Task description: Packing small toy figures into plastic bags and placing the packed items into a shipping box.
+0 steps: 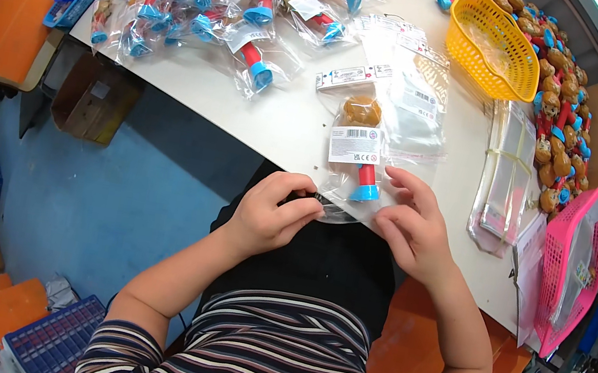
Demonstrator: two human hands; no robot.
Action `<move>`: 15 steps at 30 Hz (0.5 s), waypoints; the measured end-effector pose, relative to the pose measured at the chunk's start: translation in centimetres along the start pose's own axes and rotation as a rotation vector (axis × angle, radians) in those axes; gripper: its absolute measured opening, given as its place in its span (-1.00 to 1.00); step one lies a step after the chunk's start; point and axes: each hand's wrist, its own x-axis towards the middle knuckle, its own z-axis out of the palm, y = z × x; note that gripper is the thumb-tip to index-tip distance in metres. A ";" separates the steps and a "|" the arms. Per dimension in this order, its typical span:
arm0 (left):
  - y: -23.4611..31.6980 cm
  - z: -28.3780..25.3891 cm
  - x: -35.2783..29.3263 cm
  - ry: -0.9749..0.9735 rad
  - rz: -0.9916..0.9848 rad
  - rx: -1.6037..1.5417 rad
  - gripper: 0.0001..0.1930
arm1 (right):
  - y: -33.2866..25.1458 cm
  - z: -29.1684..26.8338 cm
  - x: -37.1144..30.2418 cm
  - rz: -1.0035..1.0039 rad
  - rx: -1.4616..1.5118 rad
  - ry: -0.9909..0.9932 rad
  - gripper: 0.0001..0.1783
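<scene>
A clear plastic bag [354, 166] lies at the near edge of the white table [287, 117]. Inside it is a toy with a brown head, a red stem and a blue foot, under a white label. My left hand [271, 213] pinches the bag's open end at its left corner. My right hand [412, 229] presses the same end from the right, fingers on the plastic beside the blue foot. Both hands hold the bag.
A heap of bagged toys [218, 7] fills the table's far left. Empty clear bags [410, 87] lie behind the held bag, another stack [508, 174] to the right. A yellow basket [497, 42], a pink basket [575, 264] and loose brown-headed toys [561, 112] line the right side.
</scene>
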 end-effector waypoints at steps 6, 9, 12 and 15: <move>1.3 -0.5 0.1 -0.079 -0.339 -0.202 -0.94 | -0.4 0.1 0.6 0.217 0.148 0.016 -0.94; 1.7 -0.9 0.8 -0.114 -0.465 -0.349 -0.93 | -1.4 -0.3 0.9 0.454 0.278 -0.035 -0.89; 2.2 -0.9 1.4 -0.105 -0.503 -0.400 -0.89 | -0.5 0.1 0.6 0.609 0.502 -0.011 -0.85; 2.0 -0.5 1.4 -0.063 -0.487 -0.362 -0.88 | -0.3 0.3 0.9 0.582 0.497 0.007 -0.83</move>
